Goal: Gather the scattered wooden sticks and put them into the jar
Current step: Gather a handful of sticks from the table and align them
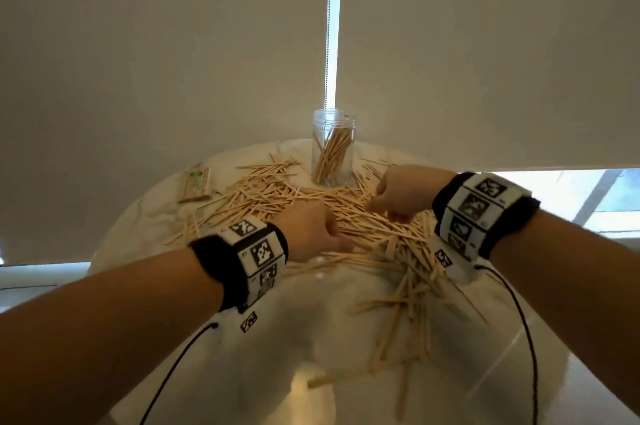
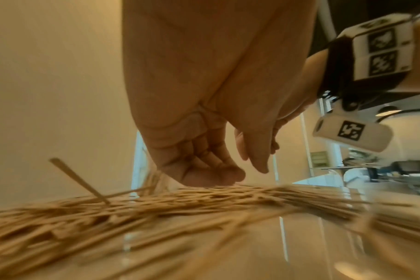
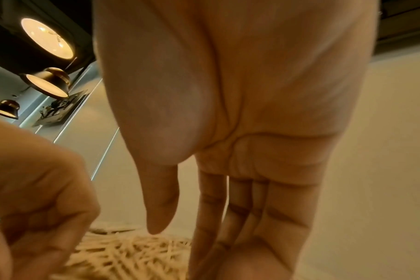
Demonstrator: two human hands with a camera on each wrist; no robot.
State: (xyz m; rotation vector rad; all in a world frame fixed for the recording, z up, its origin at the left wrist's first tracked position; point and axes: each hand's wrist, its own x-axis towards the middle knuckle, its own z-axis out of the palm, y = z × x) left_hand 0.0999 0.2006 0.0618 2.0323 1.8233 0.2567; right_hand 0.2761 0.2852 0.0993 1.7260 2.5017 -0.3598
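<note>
Reaching down over the pile, the left hand (image 1: 313,230) has its fingers (image 2: 211,170) curled loosely above the sticks (image 1: 277,196) with the thumb apart; it holds nothing that shows, a slack and empty grip. The right hand (image 1: 401,192) hangs just beside it over the same pile, its fingers (image 3: 240,208) long and nearly straight, pointing down, thumb free, also holding nothing; its tips are hidden in the wrist view, so whether they touch the sticks cannot be told. Sticks lie in a thick band across the middle of the round pale bench (image 1: 311,338), with a looser trail running toward the near right edge and one stick alone near the front. Behind the pile, at the far edge, a clear jar (image 1: 333,147) stands upright with no lid, a bundle of sticks leaning inside it, well short of full. To the far left lies a flat tan packet (image 1: 195,185) with a small green mark; its writing is too blurred to read. Both wrists wear black bands carrying white blocks printed with black square codes.
</note>
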